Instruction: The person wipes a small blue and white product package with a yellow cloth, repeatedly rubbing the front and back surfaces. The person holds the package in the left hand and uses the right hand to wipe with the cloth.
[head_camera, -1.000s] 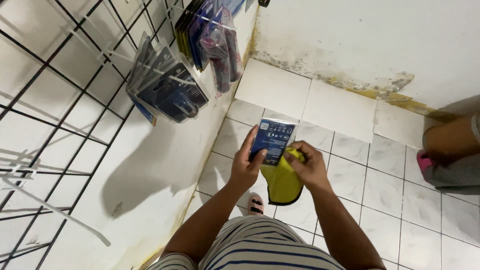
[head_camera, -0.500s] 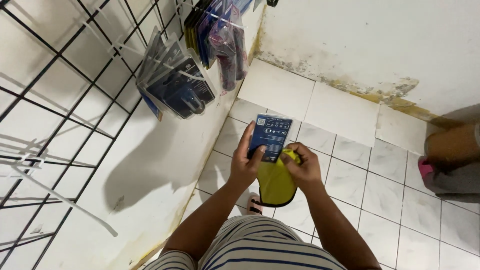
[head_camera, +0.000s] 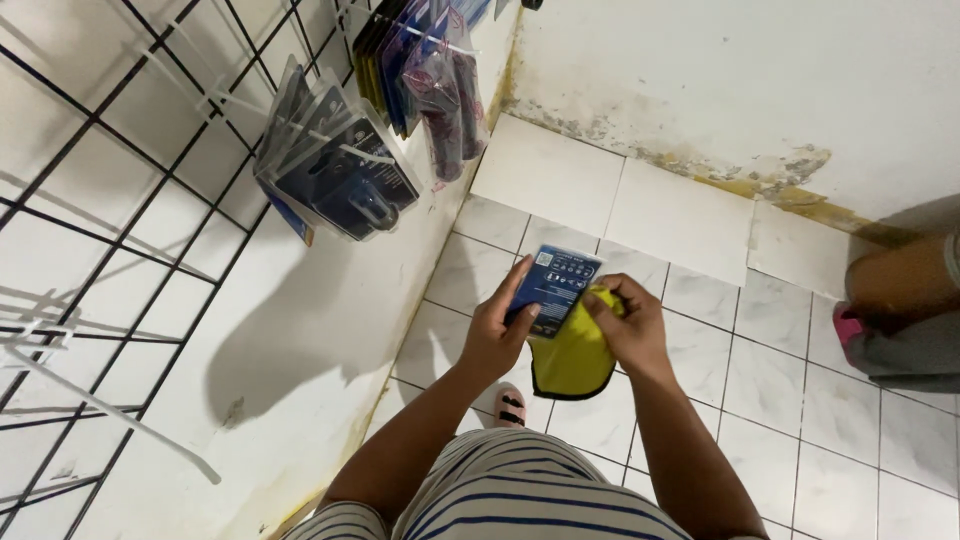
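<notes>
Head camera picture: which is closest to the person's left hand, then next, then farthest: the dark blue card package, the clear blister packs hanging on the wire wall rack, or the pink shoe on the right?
1. Dark blue card package: held in the left hand.
2. Clear blister packs: hanging on the wire wall rack, up and left.
3. Pink shoe: far right, on the white tiled floor.

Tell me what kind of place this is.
Probably a small shop: a wire grid rack on the wall carries hanging blister packs, and the left hand holds a similar dark blue pack.
</notes>
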